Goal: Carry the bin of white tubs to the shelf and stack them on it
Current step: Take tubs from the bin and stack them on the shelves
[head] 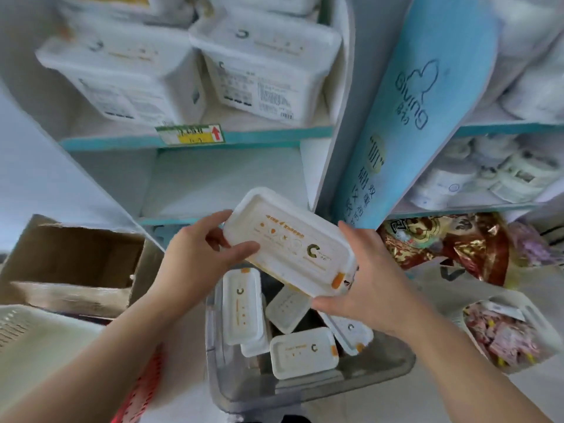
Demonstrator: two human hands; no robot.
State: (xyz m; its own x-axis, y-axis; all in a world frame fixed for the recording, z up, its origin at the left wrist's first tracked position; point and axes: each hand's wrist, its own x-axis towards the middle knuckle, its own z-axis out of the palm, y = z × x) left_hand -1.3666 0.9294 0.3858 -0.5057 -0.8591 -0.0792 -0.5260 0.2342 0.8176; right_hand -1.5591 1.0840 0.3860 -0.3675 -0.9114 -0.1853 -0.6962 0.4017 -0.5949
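With the left hand and right hand curled round the ends of 1 white tub above the bin, stacking seemed under way, next needing it set flat on the shelf.

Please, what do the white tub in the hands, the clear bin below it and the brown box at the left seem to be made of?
White rectangular tub with orange print, gripped by left hand and right hand: probably thin plastic, smooth, faintly glossy; moulded rim. Grey see-through bin: likely plastic; translucent wall. Brown open box: cardboard, matte; creased flaps.
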